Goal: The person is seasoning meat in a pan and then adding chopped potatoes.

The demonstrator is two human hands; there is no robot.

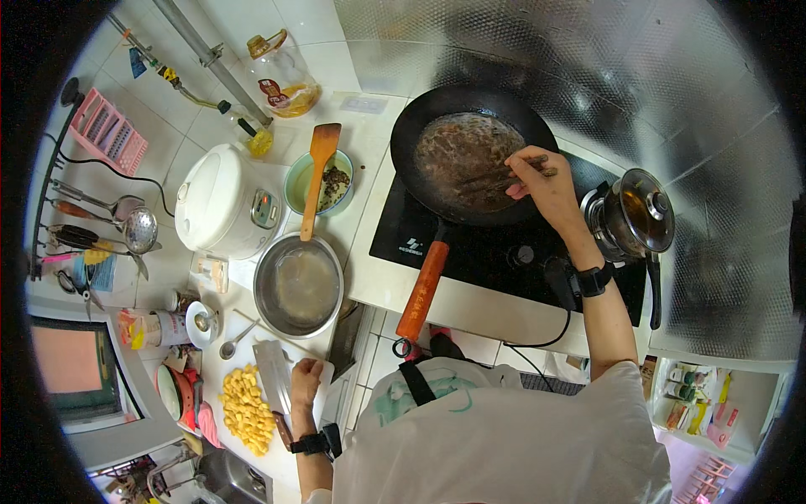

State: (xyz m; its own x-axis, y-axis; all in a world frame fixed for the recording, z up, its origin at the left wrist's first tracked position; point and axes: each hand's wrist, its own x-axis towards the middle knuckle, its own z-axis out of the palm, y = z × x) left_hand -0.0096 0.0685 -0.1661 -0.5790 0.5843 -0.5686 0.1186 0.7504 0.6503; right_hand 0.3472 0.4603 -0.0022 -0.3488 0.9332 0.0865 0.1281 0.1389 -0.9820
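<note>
A dark wok (403, 145) holds brownish, foamy liquid and sits tilted on a black induction cooktop (504, 255). My right hand (544, 183) reaches over its near right side, fingers closed on a brown, stick-like wok brush (553, 171). The brush's far end blurs into the liquid. The wok's reddish wooden handle (423, 290) points towards me, with no hand on it. My left hand (306, 381) rests with curled fingers at the edge of a white cutting board (242, 343), just right of a cleaver (272, 372). Diced yellow pieces (247, 412) are heaped on the board.
A lidded pot (642, 211) stands right of the wok. To the left are a steel bowl (258, 286) of cloudy liquid, a green-rimmed bowl (289, 189) with a wooden spatula (313, 183) across it, and a white rice cooker (217, 195). A sink (230, 475) lies lower left.
</note>
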